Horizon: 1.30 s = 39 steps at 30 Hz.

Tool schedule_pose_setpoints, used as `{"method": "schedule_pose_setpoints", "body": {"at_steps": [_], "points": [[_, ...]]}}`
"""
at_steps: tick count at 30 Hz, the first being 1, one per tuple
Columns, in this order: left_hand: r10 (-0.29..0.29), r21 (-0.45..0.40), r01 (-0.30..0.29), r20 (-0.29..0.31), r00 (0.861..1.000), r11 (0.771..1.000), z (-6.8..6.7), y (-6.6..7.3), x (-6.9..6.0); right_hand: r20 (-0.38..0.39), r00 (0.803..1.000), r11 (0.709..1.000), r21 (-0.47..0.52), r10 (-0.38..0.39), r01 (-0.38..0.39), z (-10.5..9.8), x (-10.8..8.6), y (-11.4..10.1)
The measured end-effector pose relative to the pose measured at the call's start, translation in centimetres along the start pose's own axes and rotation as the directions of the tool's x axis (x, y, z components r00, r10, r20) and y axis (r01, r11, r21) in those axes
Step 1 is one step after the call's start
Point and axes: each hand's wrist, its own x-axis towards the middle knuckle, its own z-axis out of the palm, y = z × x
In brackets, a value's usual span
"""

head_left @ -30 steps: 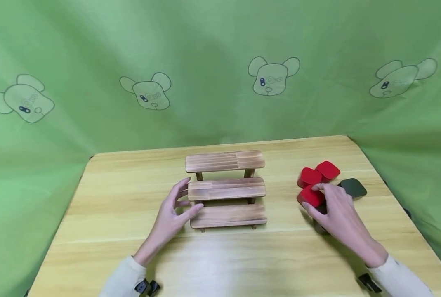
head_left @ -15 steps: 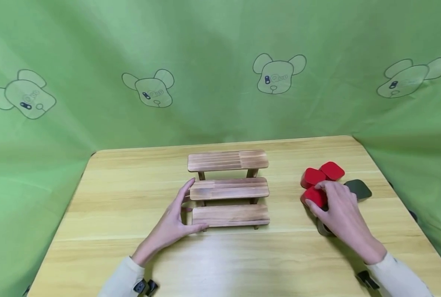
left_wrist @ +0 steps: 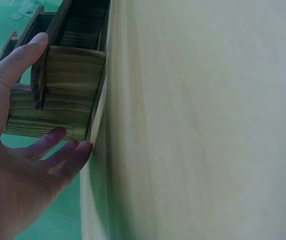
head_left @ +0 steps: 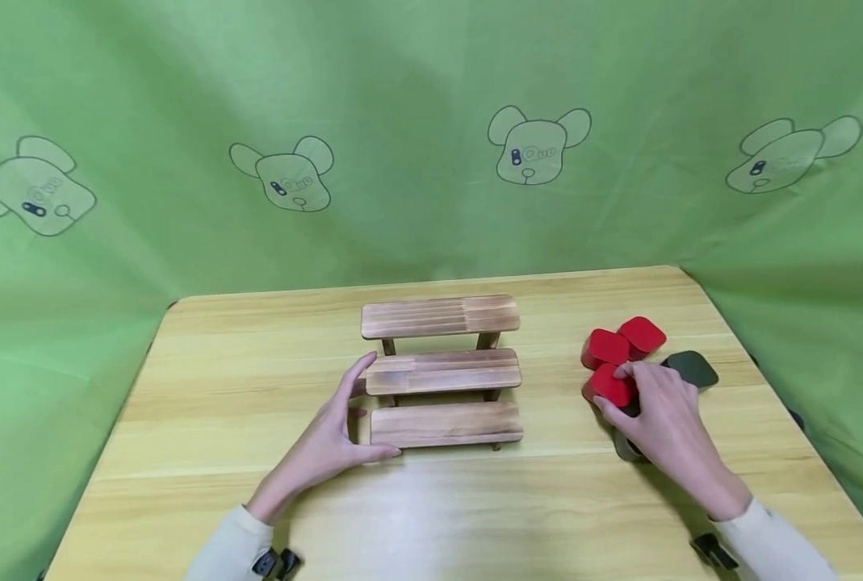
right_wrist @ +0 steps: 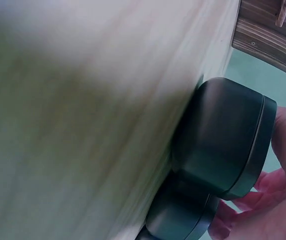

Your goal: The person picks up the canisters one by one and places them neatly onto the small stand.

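A three-step wooden display stand (head_left: 441, 424) stands mid-table. My left hand (head_left: 325, 440) spans its left end, thumb along the front of the lowest step, the other fingers by the side. In the left wrist view, the thumb lies against a step's edge and fingertips (left_wrist: 85, 149) reach the side panel's far edge. On the right, my right hand (head_left: 667, 420) pinches the nearest red canister (head_left: 611, 386) between thumb and index finger; the canister's lower part is hidden. A dark green canister (right_wrist: 222, 137) fills the right wrist view, beside that hand's fingers.
Two more red canisters (head_left: 607, 348) touch behind the pinched one. Another dark green canister (head_left: 691, 368) sits right of the hand, and one more dark canister (head_left: 626, 448) shows partly under it. Green cloth (head_left: 416, 226) printed with animal heads hangs behind the wooden table (head_left: 242, 339).
My left thumb has slid down from the top of the lowest step to its front edge. The right hand stays on the red canister; the view shifts slightly.
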Motion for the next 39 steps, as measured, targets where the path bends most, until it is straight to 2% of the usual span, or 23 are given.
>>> {"method": "schedule_pose_setpoints", "body": {"at_steps": [8,15,21,25,31,39], "points": [[0.036,0.03,-0.036,0.013,0.999,0.999,-0.5,0.1,0.0,0.04,0.999,0.999,0.036,-0.011,0.01,-0.3,0.0,-0.4],[0.034,0.033,-0.034,0.015,0.999,0.999,-0.5,-0.1,0.2,0.02,0.999,0.996,0.077,-0.05,0.049,-0.5,-0.2,-0.6],[0.035,0.032,-0.035,0.012,0.999,0.999,-0.4,-0.2,0.2,0.014,0.999,0.986,0.166,-0.033,0.03,-1.2,-0.3,-1.4],[0.031,0.035,-0.032,0.01,0.999,0.999,-0.5,-0.2,0.2,-0.024,0.998,0.978,0.198,-0.056,0.06,-1.6,-0.2,-2.1],[0.031,0.027,-0.031,0.013,0.999,0.999,-0.5,-0.3,0.1,-0.068,0.992,0.947,0.296,-0.106,0.122,-2.0,0.5,-3.7],[0.041,0.021,-0.041,0.015,0.999,0.999,-0.5,-0.4,0.1,-0.104,0.988,0.906,0.397,-0.113,0.145,-2.5,1.5,-5.6]]}}
